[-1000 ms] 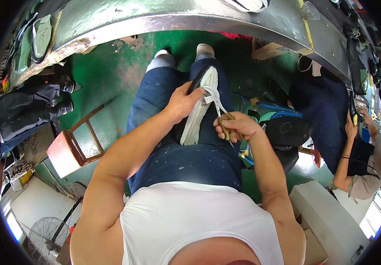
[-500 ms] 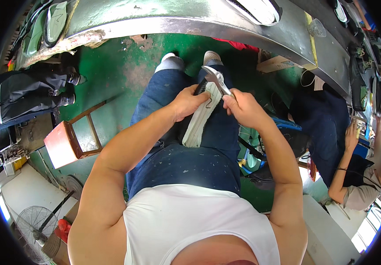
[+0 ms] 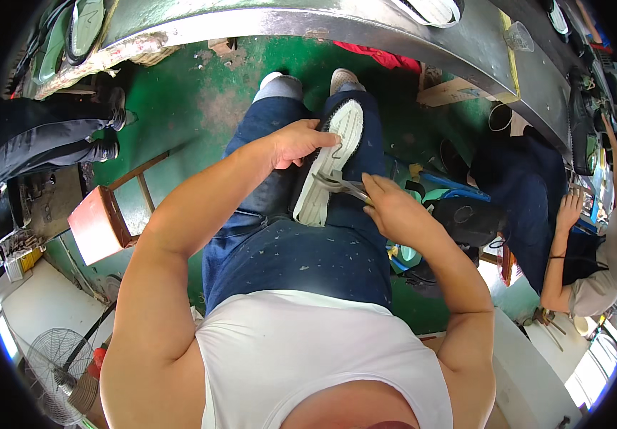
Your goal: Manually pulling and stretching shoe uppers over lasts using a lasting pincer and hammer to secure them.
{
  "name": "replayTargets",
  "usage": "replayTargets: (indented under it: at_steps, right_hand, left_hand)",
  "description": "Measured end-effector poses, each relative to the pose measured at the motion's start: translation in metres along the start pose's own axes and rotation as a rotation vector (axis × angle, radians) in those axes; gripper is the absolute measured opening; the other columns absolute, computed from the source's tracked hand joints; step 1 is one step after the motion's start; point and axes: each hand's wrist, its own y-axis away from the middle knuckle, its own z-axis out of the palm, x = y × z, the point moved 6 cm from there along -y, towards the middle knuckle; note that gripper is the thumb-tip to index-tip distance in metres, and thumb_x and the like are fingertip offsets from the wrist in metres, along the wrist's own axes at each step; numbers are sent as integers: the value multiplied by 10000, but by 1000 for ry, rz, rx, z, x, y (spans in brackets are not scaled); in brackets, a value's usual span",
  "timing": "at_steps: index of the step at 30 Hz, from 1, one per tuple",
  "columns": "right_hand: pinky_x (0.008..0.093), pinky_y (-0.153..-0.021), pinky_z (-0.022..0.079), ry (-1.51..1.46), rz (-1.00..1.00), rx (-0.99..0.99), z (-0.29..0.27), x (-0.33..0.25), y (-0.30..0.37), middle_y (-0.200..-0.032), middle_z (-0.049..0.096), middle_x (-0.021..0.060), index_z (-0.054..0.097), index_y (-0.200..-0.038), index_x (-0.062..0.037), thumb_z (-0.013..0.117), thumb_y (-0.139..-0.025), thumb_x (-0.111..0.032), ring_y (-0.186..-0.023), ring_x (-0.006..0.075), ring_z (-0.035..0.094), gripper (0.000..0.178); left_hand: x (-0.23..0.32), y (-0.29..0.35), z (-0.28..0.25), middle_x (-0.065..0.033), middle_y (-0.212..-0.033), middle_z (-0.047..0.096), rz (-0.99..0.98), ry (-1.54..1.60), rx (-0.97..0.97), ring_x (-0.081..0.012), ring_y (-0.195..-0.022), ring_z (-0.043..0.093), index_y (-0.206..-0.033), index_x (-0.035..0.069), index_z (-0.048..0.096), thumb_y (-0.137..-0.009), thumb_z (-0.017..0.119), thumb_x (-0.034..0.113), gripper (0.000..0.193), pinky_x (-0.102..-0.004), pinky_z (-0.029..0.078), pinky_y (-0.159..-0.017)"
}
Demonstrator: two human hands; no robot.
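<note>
Across my thighs lies an upturned shoe [image 3: 342, 139], its pale, streaky underside facing up and a dark edge running round it. My left hand [image 3: 301, 144] grips it from the left, thumb pressed on the underside near a small dark hook-shaped mark; the fingers are partly hidden by the hand. My right hand [image 3: 395, 205] is closed round the handles of metal pincers [image 3: 346, 187]. Their curved head rests against or just over the underside, nearer my waist than my left thumb. I cannot tell whether the jaws are touching it.
A metal-edged bench [image 3: 265, 36] spans the far side, bearing a pale shoe part [image 3: 433, 10] and a clear cup [image 3: 519, 37]. A red stool [image 3: 101, 226] stands left, near another person's legs [image 3: 58, 136]. At right sits a co-worker [image 3: 587, 275]. A fan [image 3: 58, 372] stands lower left.
My right hand has drawn the pincers from the shoe's far end back toward my waist. The shoe's far end is now uncovered, and my left hand still holds its side.
</note>
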Motion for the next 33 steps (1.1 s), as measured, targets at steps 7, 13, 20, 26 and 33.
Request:
replayTargets:
  at_steps: [7, 13, 20, 26, 33]
  right_hand:
    - [444, -703, 555, 419, 42, -179, -7, -29, -27, -974, 651, 212, 597, -1058, 73, 654, -878, -167, -873, 366, 667, 306]
    - [473, -724, 525, 69, 99, -111, 15, 13, -36, -890, 675, 195, 629, -984, -19, 665, -903, -216, -822, 386, 675, 216]
    - [479, -762, 513, -227, 241, 100, 40, 32, -4, -909, 686, 174, 636, -1021, -37, 685, -882, -197, -874, 388, 663, 218]
    - [482, -789, 516, 68, 195, 155, 34, 11, 20, -986, 671, 198, 586, -1078, -14, 631, -917, -194, -916, 392, 653, 246]
    - [504, -782, 508, -188, 378, -111, 55, 19, 36, -1000, 667, 217, 575, -1075, -13, 608, -940, -218, -885, 421, 642, 248]
  left_hand:
    - [-15, -9, -1, -63, -1223, 660, 41, 47, -72, -242, -1121, 602, -1314, 136, 571, -911, 674, 389, 487, -497, 429, -910]
    - [-16, 2, -8, -82, -1145, 667, 61, 239, -116, -173, -1082, 612, -1265, 66, 570, -910, 709, 299, 446, -433, 496, -938]
    - [-16, 15, 11, -79, -1433, 483, 274, 165, -350, -170, -1328, 429, -1537, 40, 257, -939, 688, 207, 756, -340, 314, -1142]
    - [-25, 5, 23, -106, -1436, 483, 295, 102, -150, -188, -1331, 438, -1542, 31, 234, -951, 646, 157, 731, -345, 327, -1139]
    - [-8, 34, 34, -180, -1490, 421, 255, -389, 191, -239, -1341, 446, -1577, 38, 82, -957, 607, 141, 819, -348, 337, -1138]
